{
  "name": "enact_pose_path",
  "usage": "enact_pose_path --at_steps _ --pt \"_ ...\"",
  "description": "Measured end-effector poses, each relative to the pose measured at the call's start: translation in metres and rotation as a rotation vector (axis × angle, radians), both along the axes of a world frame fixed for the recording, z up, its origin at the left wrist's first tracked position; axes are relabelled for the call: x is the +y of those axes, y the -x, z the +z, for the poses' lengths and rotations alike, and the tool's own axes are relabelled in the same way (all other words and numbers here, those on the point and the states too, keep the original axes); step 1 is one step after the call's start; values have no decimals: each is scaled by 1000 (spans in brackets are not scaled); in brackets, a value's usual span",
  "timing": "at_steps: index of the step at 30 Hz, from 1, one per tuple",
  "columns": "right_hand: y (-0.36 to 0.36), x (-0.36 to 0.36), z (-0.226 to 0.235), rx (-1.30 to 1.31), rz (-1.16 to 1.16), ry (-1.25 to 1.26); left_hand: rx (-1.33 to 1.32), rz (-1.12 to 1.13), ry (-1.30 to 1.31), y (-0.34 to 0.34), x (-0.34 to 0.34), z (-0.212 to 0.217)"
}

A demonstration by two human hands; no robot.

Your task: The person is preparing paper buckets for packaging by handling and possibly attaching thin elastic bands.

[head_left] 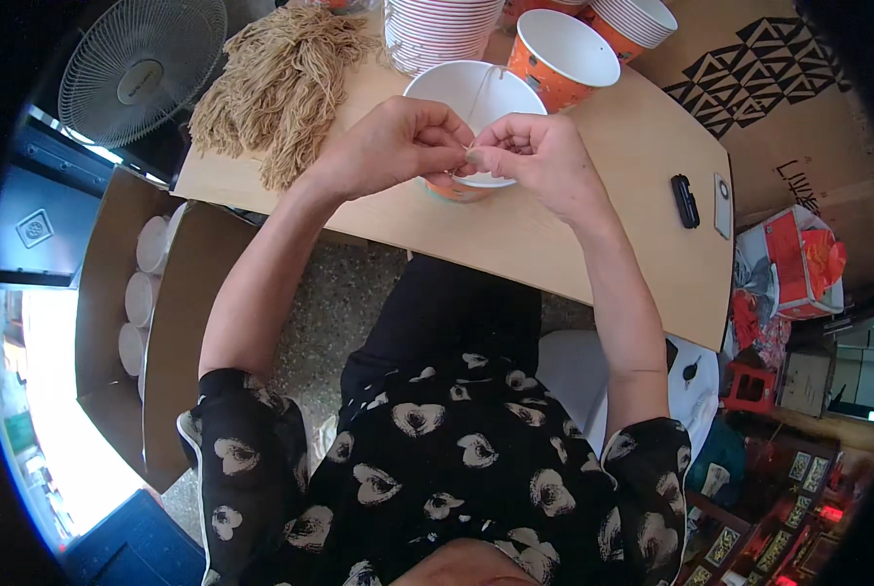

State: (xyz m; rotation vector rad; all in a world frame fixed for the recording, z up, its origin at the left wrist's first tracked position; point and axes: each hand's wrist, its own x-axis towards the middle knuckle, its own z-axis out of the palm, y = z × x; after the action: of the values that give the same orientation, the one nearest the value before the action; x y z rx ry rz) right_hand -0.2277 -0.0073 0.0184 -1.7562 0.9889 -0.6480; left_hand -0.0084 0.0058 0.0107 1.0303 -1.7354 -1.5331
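Note:
My left hand (393, 146) and my right hand (534, 156) meet over the near rim of a white-lined orange paper bucket (476, 93) on the wooden table (574, 244). Both hands pinch a thin tan string (481, 93) that runs up across the bucket's white inside. The fingertips touch each other at the rim. The bucket's lower front is hidden behind my hands.
A heap of tan strings (280, 83) lies at the table's far left. Stacked paper buckets (437, 29) and another open orange bucket (559, 54) stand behind. A black oblong object (685, 200) and a small grey device (723, 205) lie at the right. A cardboard box (114, 322) holding white cups sits left, with a fan (144, 63) above.

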Motion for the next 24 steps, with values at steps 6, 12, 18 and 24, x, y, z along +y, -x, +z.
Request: enact_pose_path --at_steps 6,12,18,24 --pt "-4 3 -6 -131 -13 -13 27 -54 -12 -5 0 0" --pt "-2 1 -12 -158 -68 216 80 -94 -40 -8 -1 -3" --pt "0 2 -8 -328 -75 -8 162 -88 -40 -9 -3 -8" --pt "2 1 5 -213 18 -220 170 -129 -55 -9 -3 -1"
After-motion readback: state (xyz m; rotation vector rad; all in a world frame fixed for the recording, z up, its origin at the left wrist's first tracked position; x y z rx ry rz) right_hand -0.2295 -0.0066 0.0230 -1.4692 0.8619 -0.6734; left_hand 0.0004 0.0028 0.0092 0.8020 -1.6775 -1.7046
